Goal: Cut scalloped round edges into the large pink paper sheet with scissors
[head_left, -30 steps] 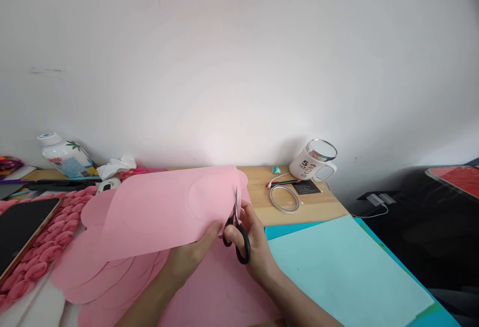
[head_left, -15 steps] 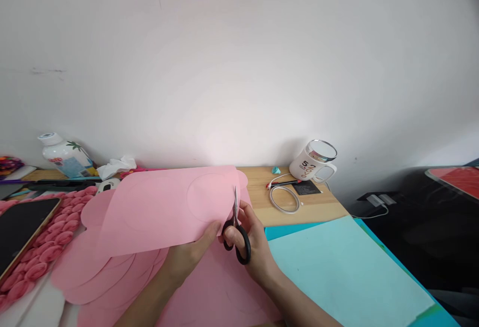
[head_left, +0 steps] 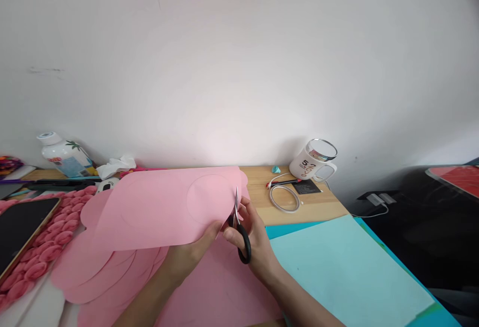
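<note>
— Pink sheet (head_left: pixel 160 212): where?
— Raised above the wooden desk (head_left: pixel 310 207), left hand (head_left: pixel 187 257) fingers pinching its near edge; right hand (head_left: pixel 256 244) fingers grip black scissors (head_left: pixel 241 232) at its right edge.
— Around?
— Turquoise paper (head_left: pixel 344 267) right, white wall (head_left: pixel 239 67) behind.

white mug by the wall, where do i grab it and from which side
Probably the handle, coming from the right: the white mug stands with its loop sticking out that side, free for a grip. A coiled cable and black card lie at its front.

2 bare forearms (head_left: pixel 149 297) (grips (head_left: pixel 258 244) bare too)
</note>
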A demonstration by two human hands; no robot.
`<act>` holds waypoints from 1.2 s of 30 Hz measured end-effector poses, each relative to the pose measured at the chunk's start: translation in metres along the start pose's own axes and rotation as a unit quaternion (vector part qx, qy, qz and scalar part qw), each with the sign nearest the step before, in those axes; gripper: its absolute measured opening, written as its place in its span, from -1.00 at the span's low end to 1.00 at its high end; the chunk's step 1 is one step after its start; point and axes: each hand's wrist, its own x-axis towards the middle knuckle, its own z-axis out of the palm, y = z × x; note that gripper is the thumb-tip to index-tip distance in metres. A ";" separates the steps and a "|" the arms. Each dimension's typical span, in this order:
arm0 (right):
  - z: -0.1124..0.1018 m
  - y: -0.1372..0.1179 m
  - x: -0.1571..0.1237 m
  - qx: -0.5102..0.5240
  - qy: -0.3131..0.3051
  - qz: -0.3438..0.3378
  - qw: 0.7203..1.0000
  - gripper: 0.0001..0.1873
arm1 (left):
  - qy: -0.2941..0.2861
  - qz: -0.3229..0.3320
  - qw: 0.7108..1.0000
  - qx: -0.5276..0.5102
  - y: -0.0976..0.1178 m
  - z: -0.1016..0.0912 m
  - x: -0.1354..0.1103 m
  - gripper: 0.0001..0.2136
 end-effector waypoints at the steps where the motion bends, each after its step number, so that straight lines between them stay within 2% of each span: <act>1: 0.000 0.000 0.000 0.004 -0.003 -0.001 1.000 -0.43 | -0.006 0.001 1.000 -0.004 0.000 -0.001 0.000 -0.75; 13: 0.001 0.001 0.000 0.008 0.007 0.003 1.000 -0.45 | -0.005 -0.009 1.000 -0.005 0.004 -0.002 0.000 -0.74; 21: -0.001 0.004 0.001 0.003 0.001 0.001 1.000 -0.45 | -0.011 -0.002 0.999 -0.034 0.011 0.000 0.000 -0.82; 24: -0.002 0.004 0.001 -0.007 0.002 -0.001 1.000 -0.44 | -0.020 0.008 0.999 -0.030 0.009 -0.002 0.001 -0.84; 29: -0.001 0.004 0.001 -0.018 0.005 0.002 1.000 -0.42 | -0.012 -0.013 1.000 -0.014 0.002 -0.005 0.001 -0.81; 36: -0.003 0.006 0.001 -0.034 0.010 0.000 0.999 -0.44 | 0.011 0.016 1.000 -0.014 -0.007 -0.006 0.004 -0.78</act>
